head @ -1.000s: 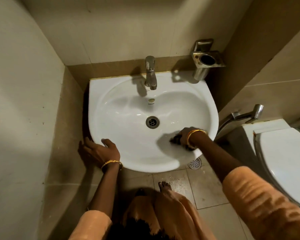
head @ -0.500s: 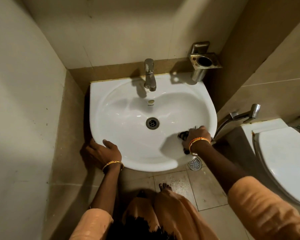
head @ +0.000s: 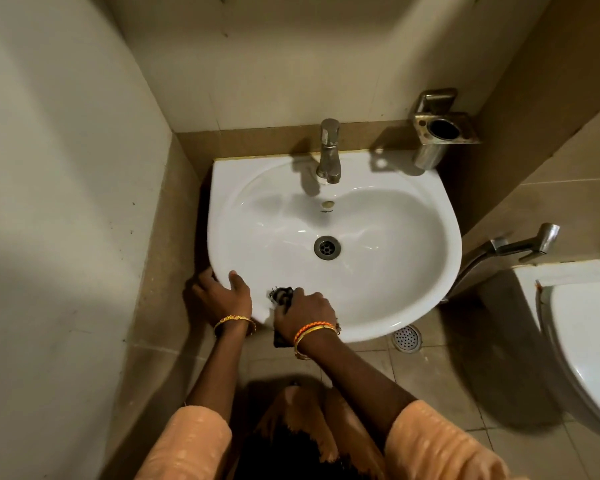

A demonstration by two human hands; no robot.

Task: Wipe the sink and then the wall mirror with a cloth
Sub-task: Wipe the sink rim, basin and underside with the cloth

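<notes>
Nearest the camera, two peach sleeves reached forward over a tiled floor. The right hand, fingers curled tight around a dark cloth, pressed it against the front left inside of the white sink. Just beside it, the left hand gripped the sink's front left rim, thumb on top, fingers wrapped below. Farther back stood the drain, then the metal tap against the wall.
</notes>
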